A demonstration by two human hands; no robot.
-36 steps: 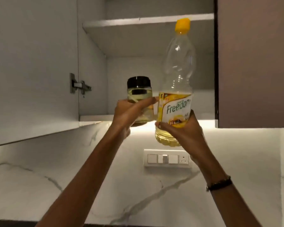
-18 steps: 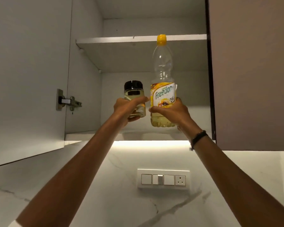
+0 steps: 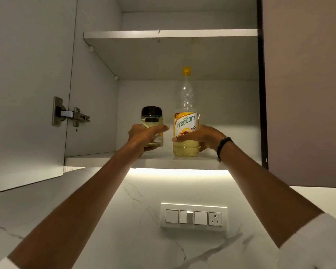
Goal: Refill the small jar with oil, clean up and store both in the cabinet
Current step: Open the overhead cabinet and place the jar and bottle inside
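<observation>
Open wall cabinet (image 3: pixel 97 90) viewed from below. The oil bottle (image 3: pixel 186 121) stands upright on the lower shelf (image 3: pixel 239 162), its long axis vertical and its yellow cap (image 3: pixel 186 70) pointing up toward the upper shelf (image 3: pixel 169 33); yellow oil fills only its lowest part. The right hand (image 3: pixel 200 136) grips the bottle low on its label, fingers (image 3: pixel 179 139) curled round the front. Just left of the bottle, apart from it, the small jar (image 3: pixel 152 125) is also upright, black lid (image 3: pixel 151 111) on top, pale oil inside. The left hand (image 3: pixel 144 133) holds the jar round its middle, fingers wrapped across its front; whether the jar's base touches the shelf cannot be told. Left of the jar, a metal hinge (image 3: pixel 66 113) joins the open door (image 3: pixel 23 94). Below the cabinet, a switch plate (image 3: pixel 193 217) sits on the marble wall (image 3: pixel 124 220).
</observation>
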